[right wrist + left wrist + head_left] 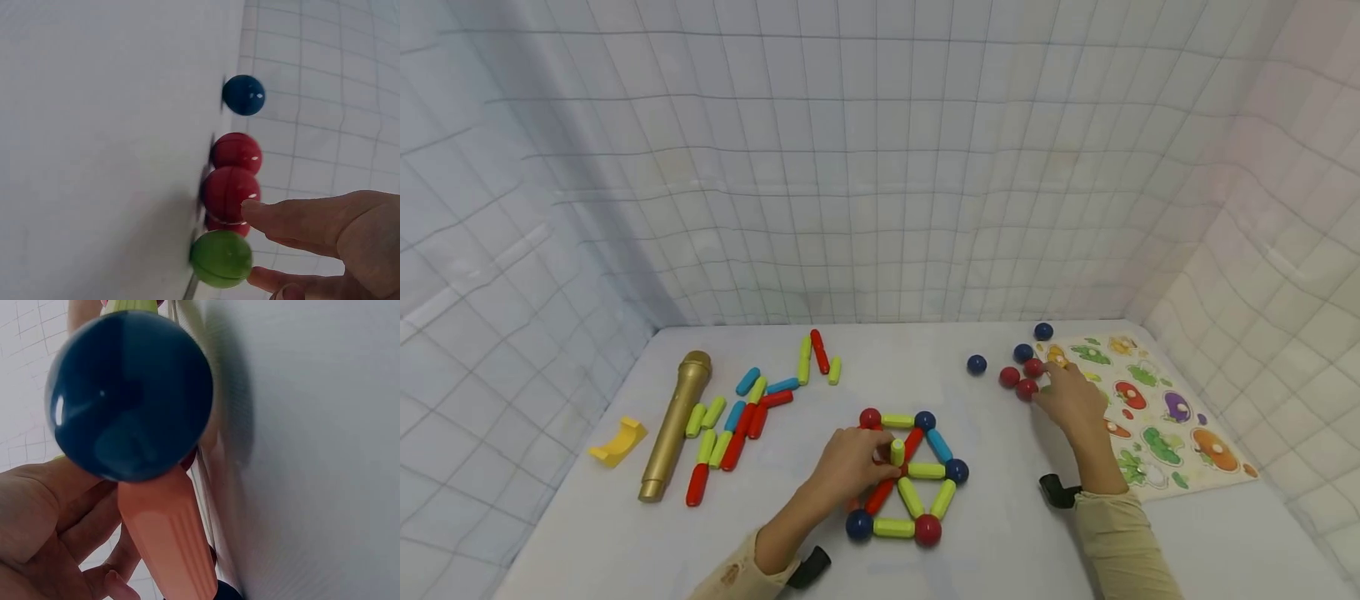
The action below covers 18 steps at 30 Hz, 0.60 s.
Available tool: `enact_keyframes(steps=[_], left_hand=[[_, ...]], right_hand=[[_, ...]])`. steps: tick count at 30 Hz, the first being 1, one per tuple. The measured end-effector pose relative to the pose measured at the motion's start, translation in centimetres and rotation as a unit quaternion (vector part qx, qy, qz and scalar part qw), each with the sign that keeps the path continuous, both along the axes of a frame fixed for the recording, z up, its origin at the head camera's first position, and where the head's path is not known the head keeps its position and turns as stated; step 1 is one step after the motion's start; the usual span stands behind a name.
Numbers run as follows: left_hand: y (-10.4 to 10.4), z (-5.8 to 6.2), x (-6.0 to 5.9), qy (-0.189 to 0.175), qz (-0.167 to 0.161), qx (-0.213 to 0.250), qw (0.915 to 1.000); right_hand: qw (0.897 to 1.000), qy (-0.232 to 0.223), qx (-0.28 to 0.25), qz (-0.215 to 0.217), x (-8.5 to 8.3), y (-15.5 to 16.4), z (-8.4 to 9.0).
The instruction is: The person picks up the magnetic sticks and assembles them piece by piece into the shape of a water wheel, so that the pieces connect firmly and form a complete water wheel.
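My left hand (850,463) pinches an upright yellow-green magnetic rod (897,452) between thumb and fingers, over the middle of a flat frame of rods and balls. The frame joins blue balls (859,525) and red balls (928,530) with red, blue and yellow-green rods. In the left wrist view, a blue ball (131,394) and a red rod (165,534) cover part of the hand. My right hand (1072,402) reaches out at a cluster of loose balls, its fingertips at a red ball (231,192) and a green ball (222,258).
Loose rods (741,433) are scattered at left, beside a gold microphone (676,425) and a yellow curved piece (619,442). A vegetable picture board (1150,417) lies under and right of the right hand. A blue ball (977,364) rests left of the cluster.
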<state>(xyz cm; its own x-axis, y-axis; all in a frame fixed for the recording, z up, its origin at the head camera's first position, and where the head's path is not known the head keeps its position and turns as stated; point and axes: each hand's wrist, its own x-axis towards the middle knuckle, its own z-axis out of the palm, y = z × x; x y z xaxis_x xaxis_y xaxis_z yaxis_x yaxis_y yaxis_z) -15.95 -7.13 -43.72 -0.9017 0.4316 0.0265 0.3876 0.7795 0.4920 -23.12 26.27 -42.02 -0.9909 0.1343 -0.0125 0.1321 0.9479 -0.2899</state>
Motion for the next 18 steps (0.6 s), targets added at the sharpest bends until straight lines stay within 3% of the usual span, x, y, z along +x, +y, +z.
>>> enact_keyframes(steps=[2, 5, 13, 15, 18], left_hand=[[0.0, -0.1, 0.1, 0.0, 0.002, -0.003, 1.0], [0.1, -0.1, 0.1, 0.004, 0.005, -0.008, 0.9999], [0.3, 0.1, 0.0, 0.004, 0.003, -0.004, 1.0], [0.2, 0.1, 0.0, -0.002, 0.001, 0.004, 1.0], [0.1, 0.0, 0.0, -0.014, 0.002, 0.014, 0.9998]], right_hand=[[1.0, -0.027, -0.004, -0.011, -0.3, 0.7, -0.7], [0.999, -0.032, -0.01, -0.014, -0.5, 1.2, -1.2], [0.997, -0.072, -0.016, -0.017, -0.1, 1.3, 0.0], [0.998, -0.055, -0.018, -0.002, 0.8, 0.3, 1.2], [0.998, 0.018, -0.031, 0.059, 3.1, -2.9, 3.5]])
